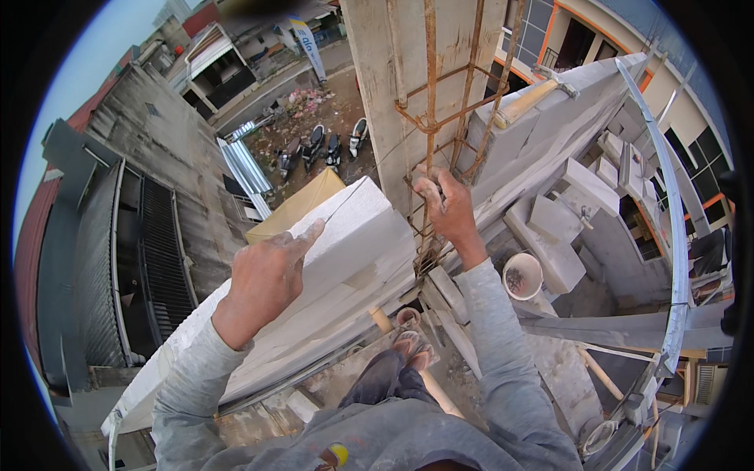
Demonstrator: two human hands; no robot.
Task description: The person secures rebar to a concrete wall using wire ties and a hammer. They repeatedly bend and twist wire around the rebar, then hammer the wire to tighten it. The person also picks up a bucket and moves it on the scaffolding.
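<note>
A pale lightweight-block wall [357, 271] runs diagonally across the middle, up to a column cage of rusty rebar [431, 78]. Over the wall's white top, my left hand [267, 279] has its index finger stretched along a thin string [345, 201], its other fingers curled in. From that fingertip the string slants up toward the rebar. My right hand [448, 206] is closed at an upright bar of the cage, thumb and fingers bent round it beyond the wall's end. What else those fingertips may hold is hidden.
A concrete panel [377, 71] stands behind the cage. To the right are another block wall [550, 118], loose blocks [558, 220], a white bucket [523, 276] and a bent metal strip [677, 259]. My feet [412, 349] stand on narrow planking. Parked motorcycles [312, 145] are far below.
</note>
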